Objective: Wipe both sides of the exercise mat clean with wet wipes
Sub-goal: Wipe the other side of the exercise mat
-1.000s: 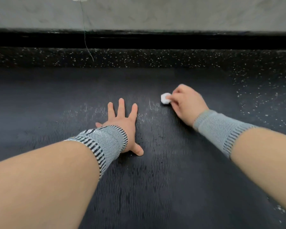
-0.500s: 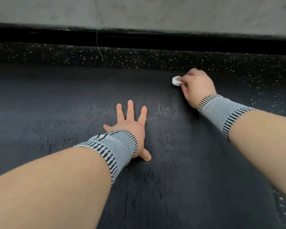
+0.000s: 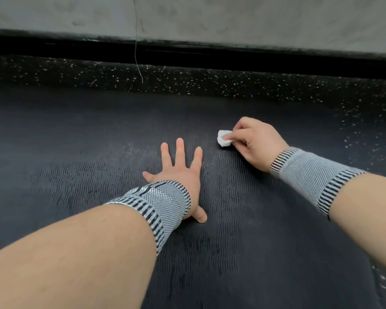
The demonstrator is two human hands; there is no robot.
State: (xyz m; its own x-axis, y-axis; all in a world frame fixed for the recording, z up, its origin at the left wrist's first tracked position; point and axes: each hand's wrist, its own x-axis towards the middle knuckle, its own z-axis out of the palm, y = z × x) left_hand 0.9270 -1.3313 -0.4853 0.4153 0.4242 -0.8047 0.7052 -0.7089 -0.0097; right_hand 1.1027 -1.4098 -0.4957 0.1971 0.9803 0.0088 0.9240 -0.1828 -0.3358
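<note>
Two bare forearms entering from bottom corners, each with a grey knit wrist band edged in black stripes: left wrist band (image 3: 163, 201), right wrist band (image 3: 308, 175). Dark exercise mat (image 3: 243, 253) with wavy ribbed texture filling the lower and middle frame, lying flat. Left hand (image 3: 178, 172) planted palm-down on mat near centre, fingers straight and spread apart, thumb out to the right, gripping nothing. Faint shiny streaks on mat just beyond the fingertips, possibly wet patches, hard to tell at this sharpness. Right hand (image 3: 254, 143) farther out and to the right, fingers curled, pinching a small wadded white wet wipe (image 3: 223, 138) between thumb and fingertips; wad pressed against mat surface, sticking out to the left of the hand. Hands apart, not touching each other. Beyond mat's far edge, black speckled floor (image 3: 210, 83) in a strip, also along the right side. Past that, black baseboard (image 3: 232, 59), then grey wall (image 3: 254, 18). Thin cord (image 3: 136, 41) hanging down in front of wall, upper centre-left, end dangling over the speckled floor.
</note>
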